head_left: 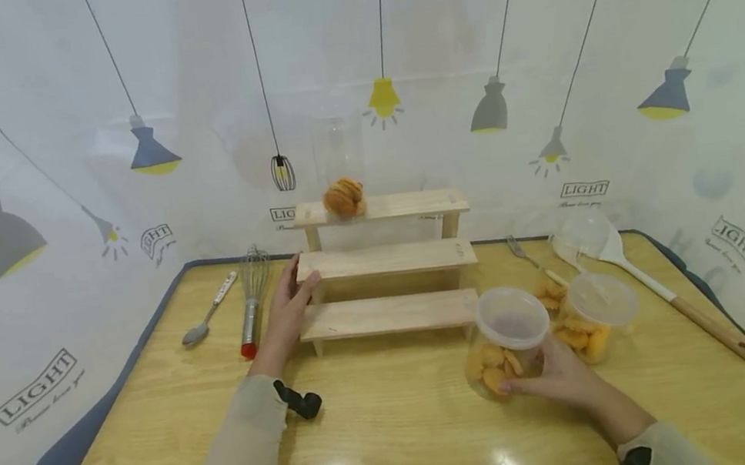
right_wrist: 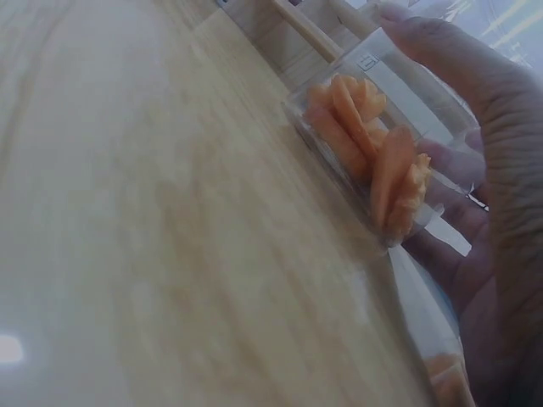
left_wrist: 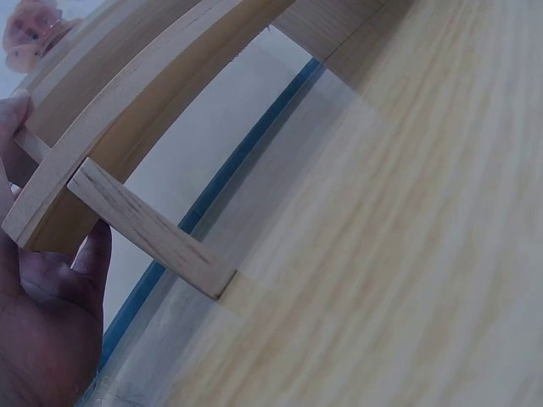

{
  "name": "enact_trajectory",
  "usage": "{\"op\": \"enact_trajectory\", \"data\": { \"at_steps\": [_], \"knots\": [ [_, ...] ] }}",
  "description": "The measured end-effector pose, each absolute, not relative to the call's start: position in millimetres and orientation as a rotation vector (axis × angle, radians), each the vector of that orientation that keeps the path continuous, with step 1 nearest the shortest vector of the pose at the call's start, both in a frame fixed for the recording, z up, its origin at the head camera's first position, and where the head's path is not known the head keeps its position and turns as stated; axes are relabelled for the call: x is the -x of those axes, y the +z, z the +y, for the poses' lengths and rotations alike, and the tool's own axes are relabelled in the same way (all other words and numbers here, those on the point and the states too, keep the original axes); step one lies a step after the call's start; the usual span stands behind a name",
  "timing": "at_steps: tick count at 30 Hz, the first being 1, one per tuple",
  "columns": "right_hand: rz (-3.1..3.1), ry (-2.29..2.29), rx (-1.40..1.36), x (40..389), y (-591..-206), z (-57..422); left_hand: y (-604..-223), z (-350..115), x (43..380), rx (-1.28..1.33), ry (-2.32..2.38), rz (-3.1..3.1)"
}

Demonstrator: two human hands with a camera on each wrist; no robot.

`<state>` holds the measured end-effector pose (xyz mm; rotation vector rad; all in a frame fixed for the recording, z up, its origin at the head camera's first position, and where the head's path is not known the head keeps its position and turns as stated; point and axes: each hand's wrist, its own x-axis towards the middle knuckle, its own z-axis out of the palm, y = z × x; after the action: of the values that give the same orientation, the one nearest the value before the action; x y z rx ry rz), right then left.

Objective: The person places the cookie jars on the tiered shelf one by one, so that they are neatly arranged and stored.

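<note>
A three-tier wooden display stand [head_left: 386, 259] stands at the middle of the table. My left hand [head_left: 289, 311] grips the left end of its middle tier, thumb on top and fingers underneath, as the left wrist view shows at the board [left_wrist: 127, 127]. In my right hand [head_left: 561, 376] is a clear plastic jar [head_left: 512, 318], gripped round its side, with orange crackers [right_wrist: 365, 144] inside. The jar is close over the table, just in front of the stand's right end. Beside that hand, another clear lidded jar [head_left: 604, 299] of orange crackers sits on the table.
On the top tier, a clear jar holds brown-orange snacks [head_left: 344, 198]. A spoon [head_left: 196, 334] and a whisk [head_left: 254, 282] lie left of the stand. To the right are a fork [head_left: 521, 247], more crackers [head_left: 550, 291] and a wooden-handled ladle [head_left: 651, 283]. A printed curtain [head_left: 432, 39] hangs behind.
</note>
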<state>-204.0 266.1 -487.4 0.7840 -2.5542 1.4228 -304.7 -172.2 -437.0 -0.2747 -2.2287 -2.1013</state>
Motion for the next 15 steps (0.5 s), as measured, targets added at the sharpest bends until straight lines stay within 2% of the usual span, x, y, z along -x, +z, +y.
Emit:
{"op": "enact_trajectory", "data": {
  "at_steps": [8,15],
  "knots": [
    [-2.507,1.494,-0.846,205.8,-486.4,265.2,-436.9,-172.8,305.0,0.249,-2.075,-2.26],
    [-2.52,1.417,-0.789,202.7,-483.7,264.4,-463.0,-177.0,328.1,0.258,-2.097,-2.226]
  ]
}}
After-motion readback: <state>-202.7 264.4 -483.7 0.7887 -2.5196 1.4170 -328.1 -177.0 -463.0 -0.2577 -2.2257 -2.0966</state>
